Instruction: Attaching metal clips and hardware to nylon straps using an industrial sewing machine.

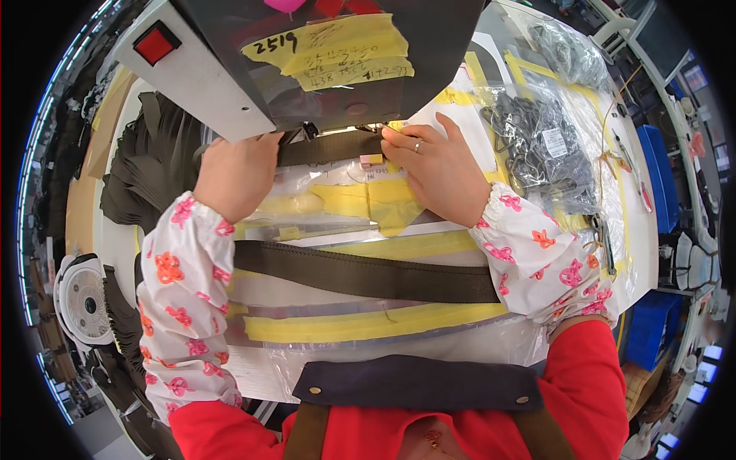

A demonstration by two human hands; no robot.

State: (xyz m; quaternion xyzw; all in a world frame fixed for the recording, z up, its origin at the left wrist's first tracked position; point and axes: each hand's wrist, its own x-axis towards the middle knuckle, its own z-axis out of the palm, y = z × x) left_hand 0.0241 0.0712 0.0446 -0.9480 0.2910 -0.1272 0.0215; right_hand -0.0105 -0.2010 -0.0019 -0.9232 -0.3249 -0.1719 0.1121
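A dark olive webbing strap [330, 149] lies crosswise under the front edge of a grey and white machine [192, 69]. My left hand [238, 178] is closed at its left end, the fingertips partly hidden by the machine. With thumb and forefinger, my right hand [446, 170] pinches the strap's right end, its other fingers raised. Between the hands, small dark metal parts [309, 130] show at the machine's lower edge. A small pink and yellow block [372, 160] sits just in front of the strap. Closer to me, another olive strap [368, 274] stretches across the table.
Many olive straps are piled [149, 165] at the left, beyond a white fan [83, 303]. On the right lie a plastic bag of black hardware [544, 146] and dark-handled scissors [602, 238]. Yellow tape [360, 326] covers parts of the table. Blue bins [655, 180] stand past its right edge.
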